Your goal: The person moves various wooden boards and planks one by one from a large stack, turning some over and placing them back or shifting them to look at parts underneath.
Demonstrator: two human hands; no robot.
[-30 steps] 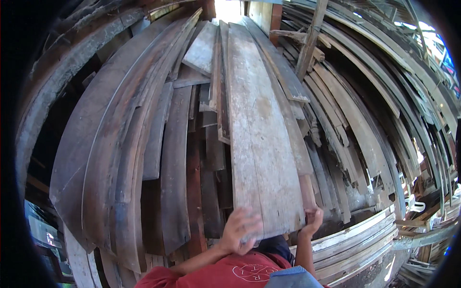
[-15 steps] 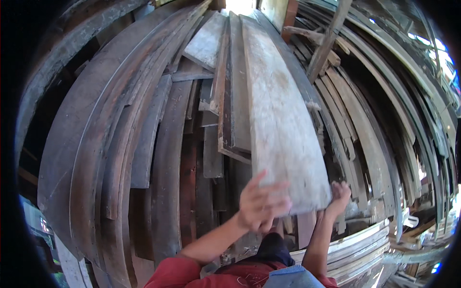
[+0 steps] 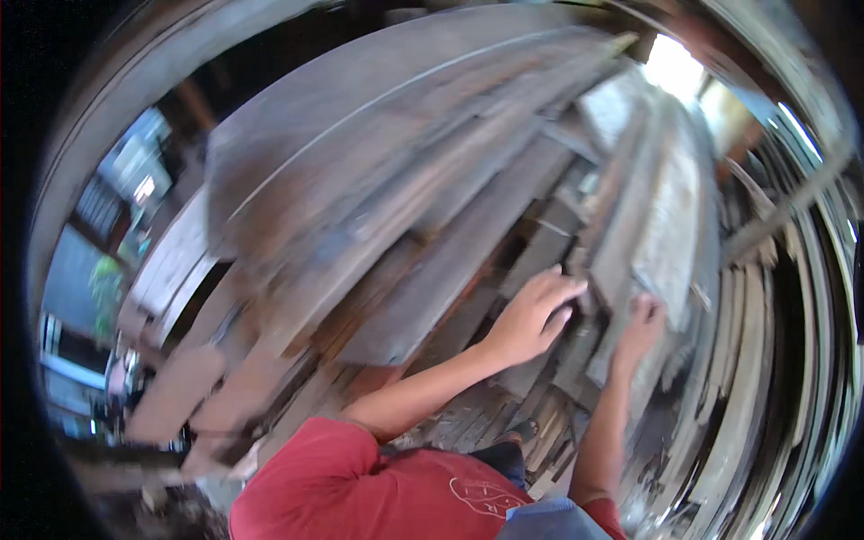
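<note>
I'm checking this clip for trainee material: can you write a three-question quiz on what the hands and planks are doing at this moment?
1. True or false: both hands touch the pale grey plank.
2. Which hand is higher in the picture? A) left hand B) right hand
3. Fill in: the person's shirt is ____.

Key
1. True: the left hand is on its left edge, the right hand at its lower end.
2. A, though only slightly.
3. Red.

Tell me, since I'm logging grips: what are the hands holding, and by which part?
Both the left hand and the right hand grip the pale weathered plank at its lower end; the blur hides the exact finger placement.
</note>
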